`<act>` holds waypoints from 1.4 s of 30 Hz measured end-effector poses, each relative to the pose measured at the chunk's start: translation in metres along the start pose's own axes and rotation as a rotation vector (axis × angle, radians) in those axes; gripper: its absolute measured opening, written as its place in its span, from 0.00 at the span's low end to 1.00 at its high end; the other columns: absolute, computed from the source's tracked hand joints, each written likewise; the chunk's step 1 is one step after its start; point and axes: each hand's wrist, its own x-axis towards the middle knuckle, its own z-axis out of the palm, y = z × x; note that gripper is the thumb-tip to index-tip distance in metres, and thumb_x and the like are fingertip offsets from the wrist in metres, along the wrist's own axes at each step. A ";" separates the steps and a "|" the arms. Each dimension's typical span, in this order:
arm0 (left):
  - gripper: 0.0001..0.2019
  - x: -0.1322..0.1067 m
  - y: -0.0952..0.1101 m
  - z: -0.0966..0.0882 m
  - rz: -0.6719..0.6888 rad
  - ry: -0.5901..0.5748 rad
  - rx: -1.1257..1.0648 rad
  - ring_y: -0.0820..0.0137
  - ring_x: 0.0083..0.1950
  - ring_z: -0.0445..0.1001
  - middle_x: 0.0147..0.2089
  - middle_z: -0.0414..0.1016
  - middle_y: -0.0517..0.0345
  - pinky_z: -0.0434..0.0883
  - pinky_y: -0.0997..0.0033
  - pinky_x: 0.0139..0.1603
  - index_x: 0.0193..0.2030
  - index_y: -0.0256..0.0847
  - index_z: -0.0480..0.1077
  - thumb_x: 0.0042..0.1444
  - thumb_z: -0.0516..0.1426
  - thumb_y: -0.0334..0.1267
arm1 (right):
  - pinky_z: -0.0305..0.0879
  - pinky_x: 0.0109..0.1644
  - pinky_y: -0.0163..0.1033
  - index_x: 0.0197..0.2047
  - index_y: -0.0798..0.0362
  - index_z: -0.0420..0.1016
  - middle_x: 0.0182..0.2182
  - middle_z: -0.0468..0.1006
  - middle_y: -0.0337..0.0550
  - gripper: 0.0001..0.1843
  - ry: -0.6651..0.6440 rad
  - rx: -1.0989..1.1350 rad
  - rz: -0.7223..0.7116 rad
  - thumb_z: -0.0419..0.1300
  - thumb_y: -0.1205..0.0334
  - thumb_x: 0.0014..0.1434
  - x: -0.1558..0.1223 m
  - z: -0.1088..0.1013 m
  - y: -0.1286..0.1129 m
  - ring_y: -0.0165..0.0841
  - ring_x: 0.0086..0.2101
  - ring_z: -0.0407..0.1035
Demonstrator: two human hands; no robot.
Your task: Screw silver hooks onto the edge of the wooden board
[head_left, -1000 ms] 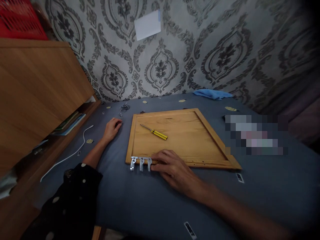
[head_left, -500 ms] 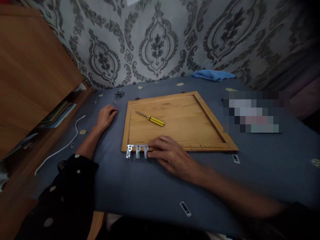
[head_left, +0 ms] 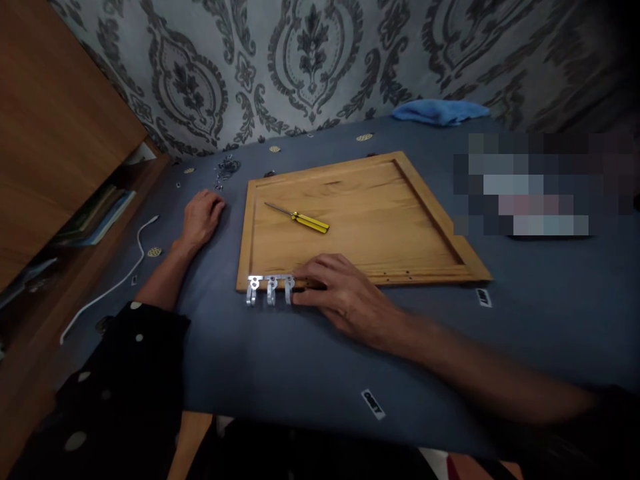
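Note:
A wooden panel (head_left: pixel 365 220) with a raised rim lies flat on the blue cloth. A yellow-handled screwdriver (head_left: pixel 300 219) rests on it. A metal hook rack (head_left: pixel 267 288) with three hooks sits against the panel's front left edge. My right hand (head_left: pixel 340 293) covers the rack's right end, fingers bent and pressed down on it. My left hand (head_left: pixel 200 217) rests palm down on the cloth left of the panel, fingers curled together. What they hold, if anything, is hidden. A small pile of metal parts (head_left: pixel 225 167) lies just beyond it.
The blue cloth (head_left: pixel 300 360) covers the table. A wooden cabinet (head_left: pixel 55 113) with books stands at the left. A white cable (head_left: pixel 115 280) runs along the left side. A blue rag (head_left: pixel 440 110) lies by the patterned wall.
The view has tilted downward, so everything sits higher in the frame. My left hand has drawn back a little from the pile of metal parts. My right hand stays on the hook rack.

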 end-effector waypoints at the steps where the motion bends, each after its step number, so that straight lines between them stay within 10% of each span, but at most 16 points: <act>1: 0.08 -0.001 0.003 -0.002 0.000 -0.012 -0.025 0.60 0.47 0.73 0.42 0.75 0.50 0.68 0.60 0.54 0.38 0.40 0.73 0.64 0.54 0.39 | 0.68 0.52 0.50 0.47 0.50 0.83 0.48 0.80 0.51 0.17 0.003 0.000 -0.001 0.53 0.72 0.68 0.000 0.000 0.000 0.40 0.47 0.69; 16: 0.19 -0.009 0.062 -0.029 0.089 -0.423 -0.485 0.70 0.33 0.70 0.31 0.75 0.58 0.68 0.71 0.36 0.34 0.38 0.74 0.57 0.60 0.55 | 0.68 0.52 0.50 0.47 0.49 0.83 0.48 0.80 0.50 0.16 -0.046 0.004 0.029 0.55 0.73 0.66 0.001 -0.002 -0.002 0.41 0.47 0.68; 28: 0.13 -0.022 0.113 -0.031 0.370 -0.649 -0.475 0.68 0.40 0.73 0.36 0.78 0.56 0.67 0.69 0.46 0.36 0.40 0.74 0.66 0.57 0.46 | 0.67 0.52 0.49 0.47 0.49 0.83 0.46 0.79 0.50 0.17 -0.019 0.023 0.022 0.53 0.72 0.67 0.000 0.000 -0.001 0.41 0.46 0.67; 42: 0.09 -0.031 0.140 -0.047 0.395 -0.788 -0.592 0.71 0.39 0.73 0.37 0.76 0.58 0.68 0.73 0.42 0.38 0.40 0.75 0.67 0.59 0.42 | 0.63 0.52 0.47 0.48 0.49 0.83 0.44 0.78 0.49 0.17 -0.061 0.029 0.054 0.56 0.74 0.65 0.001 0.000 -0.002 0.40 0.45 0.65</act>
